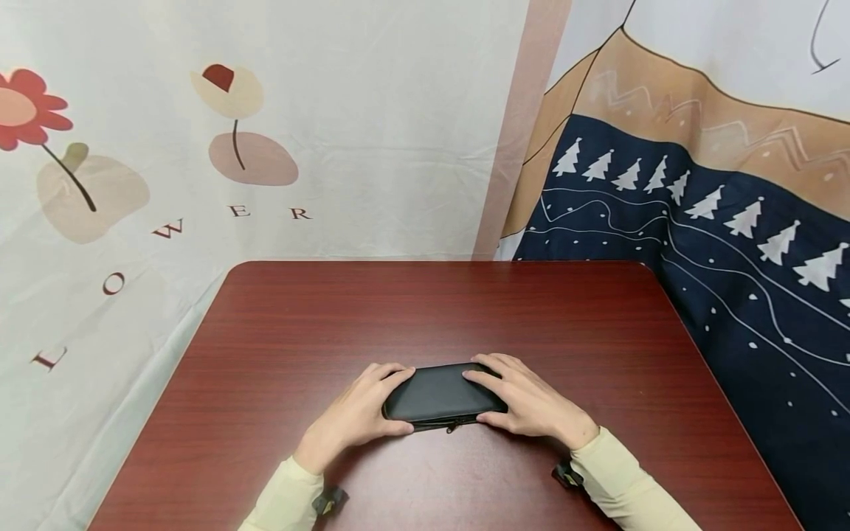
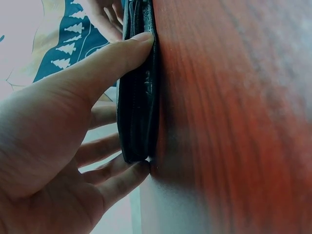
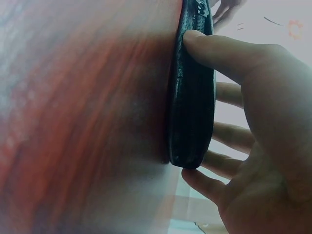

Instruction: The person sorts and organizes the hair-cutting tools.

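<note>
A black zippered case [image 1: 434, 396] lies flat on the table, its zip along the near edge with the pull [image 1: 451, 426] hanging near the middle. My left hand [image 1: 358, 408] grips its left end, thumb on the near side and fingers round the far side. At the right end my right hand [image 1: 533, 404] holds it likewise, with a finger over the top face. In the left wrist view, the thumb presses the zipped edge of the case [image 2: 139, 105]. The right wrist view shows that thumb against the side of the case [image 3: 192, 109]. What is inside is hidden.
The reddish-brown wooden table [image 1: 319, 310] has rounded far corners. Behind it hangs a pale curtain [image 1: 385, 147] with printed flowers and letters. A dark blue fabric [image 1: 730, 310] with white trees hangs at the right. Each wrist wears a small dark device [image 1: 328, 501].
</note>
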Action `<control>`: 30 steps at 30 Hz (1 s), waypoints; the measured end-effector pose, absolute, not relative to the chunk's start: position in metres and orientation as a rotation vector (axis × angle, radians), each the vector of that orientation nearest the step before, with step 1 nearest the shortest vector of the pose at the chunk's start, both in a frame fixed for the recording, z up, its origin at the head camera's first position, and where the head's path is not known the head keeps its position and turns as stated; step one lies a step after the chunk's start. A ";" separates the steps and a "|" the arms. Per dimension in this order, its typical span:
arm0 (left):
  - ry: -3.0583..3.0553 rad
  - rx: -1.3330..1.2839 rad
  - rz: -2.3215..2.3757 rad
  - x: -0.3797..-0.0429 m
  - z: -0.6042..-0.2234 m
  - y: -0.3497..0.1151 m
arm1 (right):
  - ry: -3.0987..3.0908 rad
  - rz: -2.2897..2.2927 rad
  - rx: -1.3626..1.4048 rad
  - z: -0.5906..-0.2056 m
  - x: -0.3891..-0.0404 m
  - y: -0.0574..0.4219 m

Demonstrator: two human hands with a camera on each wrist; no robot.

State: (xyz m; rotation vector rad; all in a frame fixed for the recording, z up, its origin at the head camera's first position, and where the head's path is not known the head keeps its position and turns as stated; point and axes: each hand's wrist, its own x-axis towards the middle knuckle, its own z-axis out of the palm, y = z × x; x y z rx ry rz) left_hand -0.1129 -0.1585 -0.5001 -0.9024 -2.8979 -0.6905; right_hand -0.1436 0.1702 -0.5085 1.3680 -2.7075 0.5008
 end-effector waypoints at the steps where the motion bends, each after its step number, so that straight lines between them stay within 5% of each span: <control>1: -2.901 -0.899 -0.690 -0.112 -0.500 -0.158 | -2.705 0.504 1.370 -0.508 -0.144 0.170; 30: -2.568 -0.984 -0.566 -0.077 -0.488 -0.124 | -2.742 0.535 1.350 -0.510 -0.144 0.173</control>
